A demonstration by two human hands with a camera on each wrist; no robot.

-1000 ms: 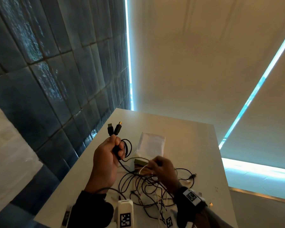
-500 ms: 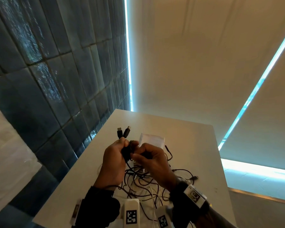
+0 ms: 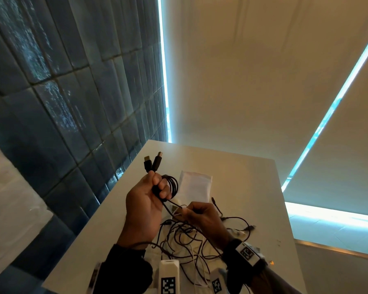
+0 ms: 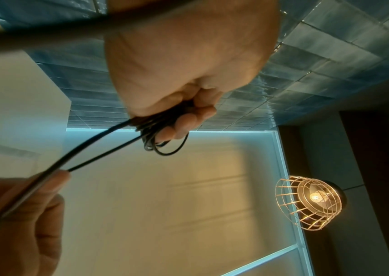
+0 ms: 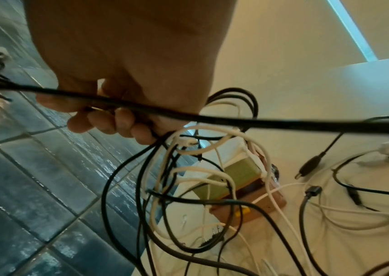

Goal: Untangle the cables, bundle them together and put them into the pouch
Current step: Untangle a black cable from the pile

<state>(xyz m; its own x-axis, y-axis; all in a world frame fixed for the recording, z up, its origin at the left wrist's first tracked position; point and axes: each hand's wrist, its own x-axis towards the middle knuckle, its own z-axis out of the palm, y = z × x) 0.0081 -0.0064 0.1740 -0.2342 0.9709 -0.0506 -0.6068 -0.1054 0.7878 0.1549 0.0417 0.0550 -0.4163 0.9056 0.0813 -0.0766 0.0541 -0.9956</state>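
Gripping coiled blk cable (image 3: 170,186) in L hand (image 3: 146,205).

Dark blue tiled wall (image 3: 62,92), cream blinds (image 3: 253,71), white table (image 3: 242,177), caged pendant lamp (image 4: 309,201) lit.

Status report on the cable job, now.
Left hand grips coiled black cable, plugs up. Right hand pinches its trailing strand. Tangle unsorted on table; pouch untouched behind.
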